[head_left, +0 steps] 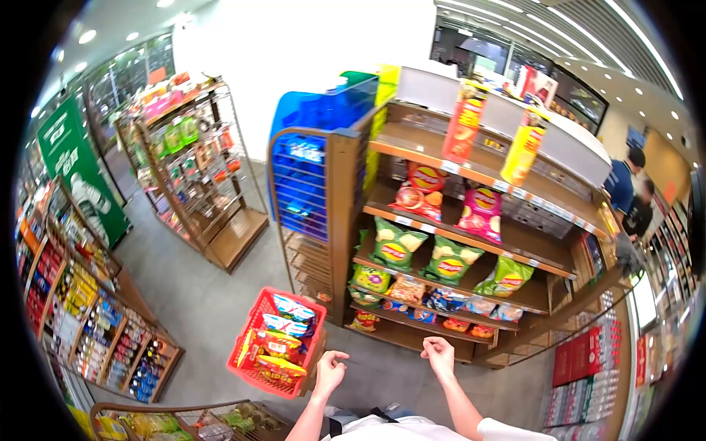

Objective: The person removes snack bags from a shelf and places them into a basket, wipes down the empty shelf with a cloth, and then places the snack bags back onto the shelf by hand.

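My left hand (pixel 330 372) is held in the air just right of a red shopping basket (pixel 240 344), its fingers loosely bent and apart, with nothing in them. Bagged snacks fill the basket: blue-and-white bags (pixel 288 325) at the back and red-and-yellow bags (pixel 273 361) in front. My right hand (pixel 440 357) hovers before the lower part of a snack shelf (pixel 412 334), fingers half curled and also holding nothing. Green chip bags (pixel 394 245) stand on the middle shelf, with a red chip bag (pixel 419 197) and a pink chip bag (pixel 481 213) above them.
A red canister (pixel 465 121) and a yellow canister (pixel 525 147) stand on the top shelf. Blue stacked bins (pixel 300 173) are at the shelf's left end. Other racks (pixel 95 323) line the left side. Drink packs (pixel 585 360) sit at right. Two people (pixel 625 184) stand farther back.
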### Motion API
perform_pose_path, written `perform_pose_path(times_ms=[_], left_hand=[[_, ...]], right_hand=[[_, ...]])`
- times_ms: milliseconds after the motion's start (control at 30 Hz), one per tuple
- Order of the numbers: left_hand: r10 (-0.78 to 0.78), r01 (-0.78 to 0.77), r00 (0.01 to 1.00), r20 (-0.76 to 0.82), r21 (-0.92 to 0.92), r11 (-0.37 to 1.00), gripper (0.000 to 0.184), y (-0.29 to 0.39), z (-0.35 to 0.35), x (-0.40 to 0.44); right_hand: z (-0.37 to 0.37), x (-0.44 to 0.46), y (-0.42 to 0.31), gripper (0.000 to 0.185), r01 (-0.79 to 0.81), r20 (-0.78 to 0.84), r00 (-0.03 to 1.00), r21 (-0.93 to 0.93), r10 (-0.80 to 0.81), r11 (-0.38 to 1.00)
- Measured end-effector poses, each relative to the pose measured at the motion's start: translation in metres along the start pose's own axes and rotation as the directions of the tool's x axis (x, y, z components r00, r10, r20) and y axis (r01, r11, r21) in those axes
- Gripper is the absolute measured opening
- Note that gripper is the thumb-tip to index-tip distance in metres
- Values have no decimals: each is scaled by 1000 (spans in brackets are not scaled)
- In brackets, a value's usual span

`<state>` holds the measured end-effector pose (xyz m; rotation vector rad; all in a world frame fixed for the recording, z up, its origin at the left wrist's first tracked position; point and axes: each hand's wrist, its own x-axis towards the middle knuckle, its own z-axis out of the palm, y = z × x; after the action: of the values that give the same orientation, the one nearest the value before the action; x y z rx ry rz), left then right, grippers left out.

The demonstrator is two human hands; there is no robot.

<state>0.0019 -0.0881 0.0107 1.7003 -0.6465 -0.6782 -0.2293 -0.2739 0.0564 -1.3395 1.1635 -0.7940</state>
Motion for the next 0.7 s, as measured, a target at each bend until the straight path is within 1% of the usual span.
perform_pose_path(times_ms=[67, 100, 133, 167, 200, 233, 267, 300, 367, 400, 467, 567, 600, 633, 700], left_hand=[[-8, 8, 997, 71, 5, 1000, 33, 13, 23, -3], [-63, 57, 988, 143, 49, 997, 36, 17, 35, -1], [-16, 7, 983, 184, 52, 999, 36, 17, 50, -2], [19, -29, 976, 218, 45, 999, 36, 16, 70, -8], [21, -38, 959, 281, 57, 998, 38, 18, 87, -13], [-18, 3, 965, 261, 58, 998, 38, 19, 104, -23], [90, -110, 934, 345, 39, 993, 39, 33, 121, -37], [190, -218, 883, 429, 18, 976, 40, 41, 133, -53], [203, -249, 810, 550, 10, 968, 42, 32, 157, -74], [165, -218, 816, 554, 31, 976, 42, 30, 162, -83], [55, -125, 785, 617, 71, 990, 42, 28, 167, -93], [-73, -35, 782, 619, 160, 986, 45, 34, 157, -92], [-155, 35, 766, 624, 200, 979, 46, 35, 152, -89], [-153, 33, 760, 632, 197, 980, 46, 36, 148, -85], [-111, 2, 796, 595, 181, 983, 46, 33, 136, -79]], right_hand=[[-31, -6, -1, 13, 1, -49, 999, -47, -3, 999], [-45, -10, 4, 12, -8, -71, 997, 33, 10, 999], [-60, -12, 10, 10, -16, -86, 996, 109, 25, 994], [-78, -14, 12, 10, -34, -83, 996, 86, 41, 996], [-92, -19, 19, 9, -54, -125, 989, 167, 76, 985], [-104, -23, 27, 8, -78, -152, 981, 247, 118, 966], [-116, -28, 25, 8, -110, -173, 973, 241, 154, 964], [-124, -29, 34, 8, -101, -178, 972, 265, 152, 959], [-135, -31, 41, 7, -85, -162, 977, 291, 136, 953], [-138, -33, 39, 7, -94, -159, 976, 293, 145, 952], [-143, -35, 33, 6, -85, -160, 978, 296, 137, 951], [-155, -37, 27, 6, -51, -189, 975, 325, 117, 944], [-162, -40, 29, 6, -51, -198, 973, 323, 120, 945], [-169, -41, 33, 5, -37, -231, 965, 340, 121, 940], [-176, -46, 38, 5, -16, -271, 956, 351, 117, 936]])
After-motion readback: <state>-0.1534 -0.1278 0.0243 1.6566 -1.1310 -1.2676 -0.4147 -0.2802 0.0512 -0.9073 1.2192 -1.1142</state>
